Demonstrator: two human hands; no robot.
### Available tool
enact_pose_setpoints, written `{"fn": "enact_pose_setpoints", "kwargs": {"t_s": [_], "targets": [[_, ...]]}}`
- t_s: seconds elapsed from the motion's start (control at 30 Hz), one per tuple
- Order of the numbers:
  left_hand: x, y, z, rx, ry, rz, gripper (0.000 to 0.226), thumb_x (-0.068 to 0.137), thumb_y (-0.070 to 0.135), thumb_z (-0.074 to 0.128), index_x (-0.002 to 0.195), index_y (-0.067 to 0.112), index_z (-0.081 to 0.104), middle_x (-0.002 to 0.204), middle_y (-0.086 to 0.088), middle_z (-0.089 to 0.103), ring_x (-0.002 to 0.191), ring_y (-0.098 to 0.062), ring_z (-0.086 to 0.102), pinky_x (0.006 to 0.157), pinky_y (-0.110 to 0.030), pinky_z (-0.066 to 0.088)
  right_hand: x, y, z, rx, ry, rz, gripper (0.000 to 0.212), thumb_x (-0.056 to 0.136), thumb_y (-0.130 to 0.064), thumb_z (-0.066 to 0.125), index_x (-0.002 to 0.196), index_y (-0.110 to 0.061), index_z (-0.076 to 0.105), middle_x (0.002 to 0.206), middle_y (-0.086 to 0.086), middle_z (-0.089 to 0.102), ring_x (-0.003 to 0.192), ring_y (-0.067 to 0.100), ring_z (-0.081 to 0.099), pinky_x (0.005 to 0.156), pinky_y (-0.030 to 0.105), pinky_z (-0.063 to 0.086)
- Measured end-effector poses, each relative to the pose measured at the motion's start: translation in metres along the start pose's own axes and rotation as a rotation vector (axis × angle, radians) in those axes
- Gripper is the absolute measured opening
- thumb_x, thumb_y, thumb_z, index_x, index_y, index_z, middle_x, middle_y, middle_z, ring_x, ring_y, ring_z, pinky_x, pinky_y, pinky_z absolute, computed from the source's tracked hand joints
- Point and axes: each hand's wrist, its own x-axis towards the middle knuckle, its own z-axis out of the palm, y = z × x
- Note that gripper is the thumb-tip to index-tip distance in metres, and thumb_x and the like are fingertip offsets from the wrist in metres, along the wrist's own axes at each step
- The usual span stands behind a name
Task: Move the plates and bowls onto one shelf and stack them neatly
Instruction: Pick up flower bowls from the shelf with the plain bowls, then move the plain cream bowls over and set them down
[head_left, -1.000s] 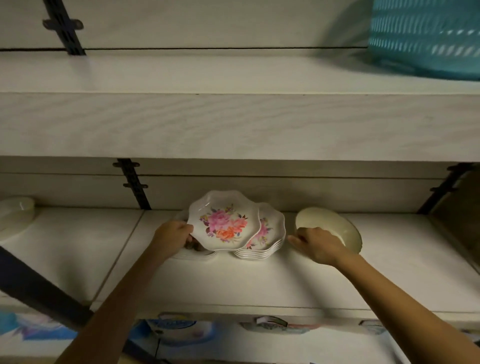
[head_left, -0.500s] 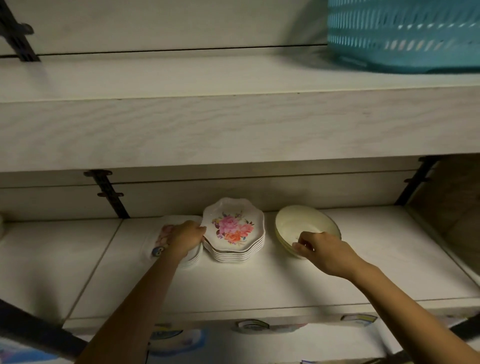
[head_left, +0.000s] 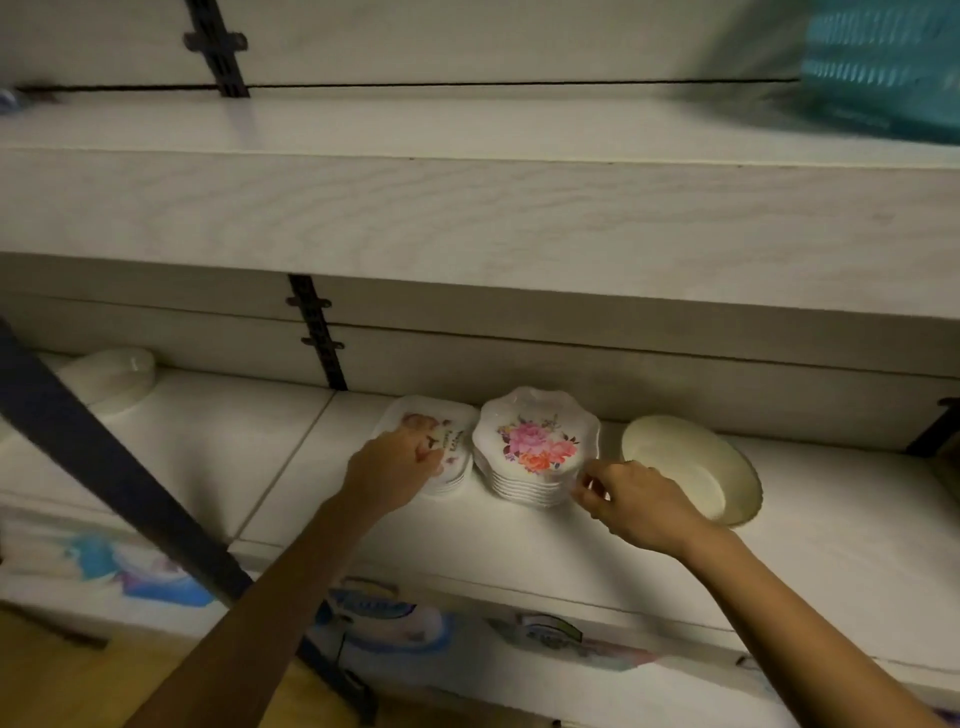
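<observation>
Right hand shifted from bowl to floral stack.

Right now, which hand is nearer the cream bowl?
Right. The right hand sits just left of the cream bowl, by the floral plate stack; the left hand is beyond that stack.

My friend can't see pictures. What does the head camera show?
Two bare hands reach onto a white shelf: the left hand on a small plate stack, the right hand beside a flowered white plate stack. A cream bowl sits right.
</observation>
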Motion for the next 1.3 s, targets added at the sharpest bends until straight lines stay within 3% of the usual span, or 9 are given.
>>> {"fn": "enact_pose_setpoints", "kwargs": {"t_s": [0.13,0.3,0.4,0.53,0.67,0.73,0.83,1.1,1.3], "targets": [[-0.028,-0.029,-0.015,-0.034,-0.027,-0.013,0.037,0.093,0.035,0.044,0.092,0.004,0.064,0.09,-0.014,0.069,0.083,-0.028,0.062,0.068,-0.03,0.042,0.012,-0.036,0.009,-0.018,-0.022,-0.134,0.032,0.097,-0.042,0.036,0.105,-0.019,0.057,0.101,0.004,0.068,0.087,0.022,0.064,0.075,0.034,0.052],[-0.065,-0.074,-0.038,-0.045,0.009,-0.082,0.031,0.093,0.034,0.044,0.081,0.01,0.06,0.081,-0.006,0.064,0.074,-0.02,0.059,0.072,-0.031,0.046,0.028,-0.09,0.022,-0.055,-0.018,-0.275,0.031,0.097,-0.039,0.037,0.105,-0.017,0.057,0.09,0.002,0.059,0.085,0.024,0.058,0.068,0.032,0.041],[-0.088,-0.11,-0.053,-0.065,0.029,-0.123,0.029,0.094,0.033,0.044,0.074,0.015,0.053,0.082,-0.009,0.066,0.078,-0.023,0.064,0.076,-0.034,0.051,0.032,-0.127,0.031,-0.049,-0.008,-0.334,0.03,0.096,-0.039,0.038,0.101,-0.018,0.058,0.098,0.005,0.065,0.093,0.028,0.06,0.067,0.032,0.038],[-0.117,-0.159,-0.075,0.01,0.073,-0.162,0.036,0.095,0.032,0.042,0.06,0.027,0.039,0.063,0.007,0.048,0.069,-0.016,0.052,0.064,-0.024,0.035,0.032,-0.183,0.043,-0.053,-0.005,-0.412,0.028,0.095,-0.039,0.04,0.098,-0.019,0.059,0.104,0.005,0.066,0.095,0.028,0.06,0.071,0.034,0.041],[-0.144,-0.208,-0.1,0.098,0.134,-0.15,0.021,0.097,0.03,0.038,0.083,0.022,0.052,0.08,0.009,0.049,0.082,-0.009,0.049,0.083,-0.024,0.044,0.029,-0.243,0.062,-0.042,0.009,-0.452,0.03,0.095,-0.04,0.039,0.1,-0.02,0.06,0.103,0.004,0.067,0.093,0.026,0.061,0.068,0.032,0.041],[-0.155,-0.238,-0.112,0.142,0.16,-0.145,0.026,0.097,0.031,0.038,0.1,0.013,0.057,0.085,0.007,0.049,0.083,-0.009,0.047,0.08,-0.022,0.042,0.025,-0.273,0.075,-0.036,0.01,-0.465,0.029,0.095,-0.04,0.038,0.1,-0.021,0.059,0.102,0.003,0.066,0.09,0.024,0.061,0.065,0.03,0.039],[-0.169,-0.285,-0.13,0.158,0.172,-0.155,0.032,0.096,0.033,0.041,0.1,0.006,0.058,0.078,0.001,0.056,0.08,-0.018,0.055,0.073,-0.025,0.042,0.021,-0.318,0.094,-0.013,0.001,-0.467,0.027,0.096,-0.04,0.039,0.103,-0.024,0.059,0.102,0.001,0.066,0.09,0.022,0.061,0.065,0.03,0.037],[-0.192,-0.391,-0.167,0.198,0.163,-0.137,0.03,0.093,0.036,0.046,0.101,0.009,0.057,0.106,-0.008,0.067,0.096,-0.019,0.064,0.077,-0.025,0.049,0.024,-0.417,0.136,-0.031,-0.007,-0.425,0.027,0.095,-0.042,0.042,0.105,-0.022,0.058,0.104,0.003,0.066,0.093,0.023,0.062,0.07,0.031,0.044],[-0.182,-0.441,-0.198,0.201,0.178,-0.112,0.031,0.094,0.036,0.043,0.102,0.009,0.058,0.091,-0.004,0.064,0.082,-0.015,0.061,0.072,-0.023,0.049,0.055,-0.468,0.139,-0.096,-0.022,-0.397,0.03,0.095,-0.042,0.041,0.113,-0.024,0.058,0.113,0.0,0.065,0.101,0.023,0.061,0.079,0.035,0.048]]}}
